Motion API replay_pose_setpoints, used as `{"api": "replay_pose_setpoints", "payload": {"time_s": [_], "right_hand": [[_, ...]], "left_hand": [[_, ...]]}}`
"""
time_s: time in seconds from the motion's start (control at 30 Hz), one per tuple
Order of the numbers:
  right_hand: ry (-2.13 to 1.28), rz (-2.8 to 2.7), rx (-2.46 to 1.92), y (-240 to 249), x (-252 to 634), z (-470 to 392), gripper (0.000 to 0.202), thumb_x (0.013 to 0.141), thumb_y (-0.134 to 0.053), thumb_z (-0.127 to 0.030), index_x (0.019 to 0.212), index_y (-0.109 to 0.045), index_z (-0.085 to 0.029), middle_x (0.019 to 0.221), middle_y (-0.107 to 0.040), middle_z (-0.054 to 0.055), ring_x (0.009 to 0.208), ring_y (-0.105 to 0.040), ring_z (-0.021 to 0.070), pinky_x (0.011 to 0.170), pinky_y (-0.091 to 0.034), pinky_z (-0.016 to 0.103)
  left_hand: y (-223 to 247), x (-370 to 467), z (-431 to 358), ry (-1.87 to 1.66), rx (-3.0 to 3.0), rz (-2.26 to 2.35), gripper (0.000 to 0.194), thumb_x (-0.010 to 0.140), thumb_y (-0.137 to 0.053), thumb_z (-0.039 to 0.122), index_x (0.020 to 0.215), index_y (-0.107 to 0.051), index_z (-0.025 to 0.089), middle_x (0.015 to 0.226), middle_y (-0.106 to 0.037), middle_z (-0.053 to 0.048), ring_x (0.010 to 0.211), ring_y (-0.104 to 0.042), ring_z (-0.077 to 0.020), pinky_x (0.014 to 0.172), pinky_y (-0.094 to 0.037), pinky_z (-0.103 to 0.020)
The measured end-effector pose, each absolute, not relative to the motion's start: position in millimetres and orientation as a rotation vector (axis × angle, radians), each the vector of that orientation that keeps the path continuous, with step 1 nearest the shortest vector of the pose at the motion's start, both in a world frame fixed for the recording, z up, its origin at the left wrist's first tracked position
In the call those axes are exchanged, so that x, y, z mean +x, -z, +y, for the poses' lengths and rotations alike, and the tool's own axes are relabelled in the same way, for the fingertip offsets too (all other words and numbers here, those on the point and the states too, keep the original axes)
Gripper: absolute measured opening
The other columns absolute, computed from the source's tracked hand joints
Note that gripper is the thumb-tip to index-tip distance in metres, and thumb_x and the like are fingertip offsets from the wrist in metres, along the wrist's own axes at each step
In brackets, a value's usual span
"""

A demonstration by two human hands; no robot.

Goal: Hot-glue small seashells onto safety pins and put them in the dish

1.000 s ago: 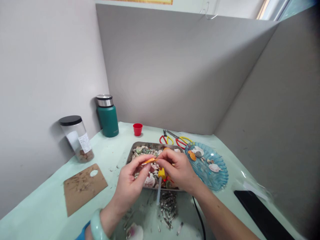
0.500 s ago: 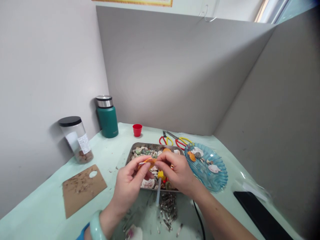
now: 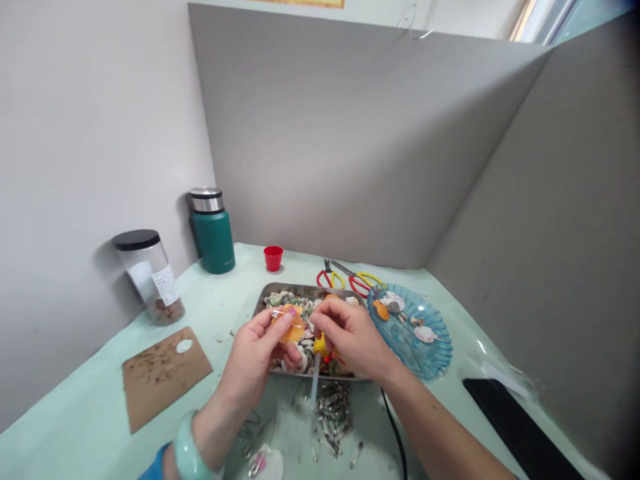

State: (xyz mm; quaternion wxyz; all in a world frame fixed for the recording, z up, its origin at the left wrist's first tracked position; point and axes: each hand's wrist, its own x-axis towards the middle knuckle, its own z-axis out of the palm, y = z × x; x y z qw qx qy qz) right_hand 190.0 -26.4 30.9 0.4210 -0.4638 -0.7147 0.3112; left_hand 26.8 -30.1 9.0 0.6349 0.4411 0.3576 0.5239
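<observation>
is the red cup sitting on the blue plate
No, the red cup stands on the table near the green bottle, apart from the blue plate.

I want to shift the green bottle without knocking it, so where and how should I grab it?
I'd wrap the green bottle around its body, below the steel neck, from its near right side: it stands upright, the body is round, and walls close in behind and left.

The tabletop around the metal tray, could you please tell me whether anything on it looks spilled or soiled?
Possibly: small metal pins lie in a loose heap nearer than the tray, with strays beside it, as if spilled. The cardboard at left has dark brown specks.
</observation>
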Motion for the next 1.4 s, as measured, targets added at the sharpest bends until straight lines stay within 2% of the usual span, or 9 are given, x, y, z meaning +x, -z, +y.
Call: {"api": "replay_pose_setpoints", "payload": {"time_s": [0.1,0.23,0.37,0.53,1.07,1.4], "right_hand": [[-0.754,-1.821,-1.164,-31.6,187.5,-28.2,0.014,0.081,-0.057,-0.03,0.073,-0.058,-0.018,0.062,-0.053,-0.004,0.051,-0.043,0.0071,0.048,-0.033,0.019],[-0.784,-1.792,-1.181,-29.6,184.7,-28.9,0.015,0.081,-0.055,-0.028,0.07,-0.056,-0.018,0.061,-0.051,-0.004,0.051,-0.043,0.0068,0.047,-0.034,0.019],[-1.002,-1.693,-1.201,-28.0,185.7,-27.1,0.015,0.08,-0.054,-0.029,0.07,-0.053,-0.018,0.055,-0.048,-0.006,0.044,-0.044,0.0062,0.041,-0.033,0.017],[-1.252,-1.567,-1.2,-30.5,189.1,-24.5,0.015,0.078,-0.056,-0.027,0.068,-0.05,-0.018,0.044,-0.043,-0.009,0.033,-0.037,0.004,0.034,-0.028,0.015],[-1.281,-1.55,-1.202,-31.4,189.4,-23.4,0.016,0.076,-0.059,-0.028,0.067,-0.052,-0.016,0.045,-0.046,-0.008,0.035,-0.04,0.0039,0.036,-0.03,0.014],[-1.241,-1.58,-1.153,-26.7,191.6,-20.2,0.015,0.077,-0.058,-0.03,0.071,-0.05,-0.018,0.051,-0.047,-0.008,0.036,-0.041,0.0041,0.035,-0.03,0.015]], "left_hand": [[-8.7,26.4,-29.6,-1.2,1.022,0.814,0.032,0.077,-0.06,0.036,0.1,-0.058,0.014,0.053,-0.062,0.001,0.044,-0.055,-0.01,0.047,-0.044,-0.02],[-9.9,26.6,-29.8,-1.198,1.049,0.841,0.031,0.079,-0.059,0.036,0.1,-0.058,0.014,0.053,-0.062,0.001,0.045,-0.055,-0.0102,0.048,-0.045,-0.021],[-11.7,26.4,-30.4,-1.188,1.054,0.85,0.034,0.078,-0.059,0.038,0.102,-0.058,0.013,0.051,-0.062,0.001,0.045,-0.055,-0.0107,0.048,-0.045,-0.02],[-10.4,25.0,-30.3,-1.19,1.071,0.841,0.036,0.079,-0.058,0.038,0.104,-0.058,0.013,0.055,-0.064,-0.001,0.046,-0.056,-0.0108,0.048,-0.045,-0.021],[-7.0,24.0,-26.8,-1.16,1.145,0.897,0.036,0.08,-0.057,0.037,0.107,-0.057,0.013,0.05,-0.063,-0.001,0.046,-0.055,-0.0114,0.05,-0.045,-0.022],[-17.4,25.0,-33.4,-1.258,1.416,1.069,0.03,0.08,-0.056,0.033,0.104,-0.063,0.015,0.051,-0.062,0.001,0.05,-0.057,-0.0118,0.054,-0.046,-0.021]]}}
